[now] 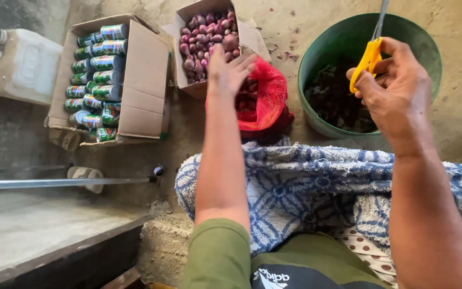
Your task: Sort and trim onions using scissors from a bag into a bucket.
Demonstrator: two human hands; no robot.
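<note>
Down at the bottom of the head view there's a green sleeve and a blue and white patterned towel (295,187) spread over the person's lap, both forearms stretching out over it toward the stuff on the floor

Step in hand, as far as I can judge: picking the next shallot to trim. Left hand (228,67) is out over the near edge of the small cardboard box (252,37) full of purple-red shallots (207,35), fingers spread and loosely open, palm down. It's right over the shallots and the red mesh bag (266,99) just beside the box, but I can't tell if the fingertips are really touching one yet, and it doesn't look closed on anything

Right hand (397,88) is wrapped around the yellow handles of a pair of scissors (370,56), blades pointing up and away, running out of the top of the frame. It hangs over the green bucket (316,59), which has a dark heap of what look like trimmings in the bottom

My guess for the next move: the left fingers need to close on one shallot and bring it back over the bucket, with the scissors coming down to meet it

Off to the left there's a bigger carton of green cans (100,75) and a white jerrycan (20,64), well apart from both hands
</note>
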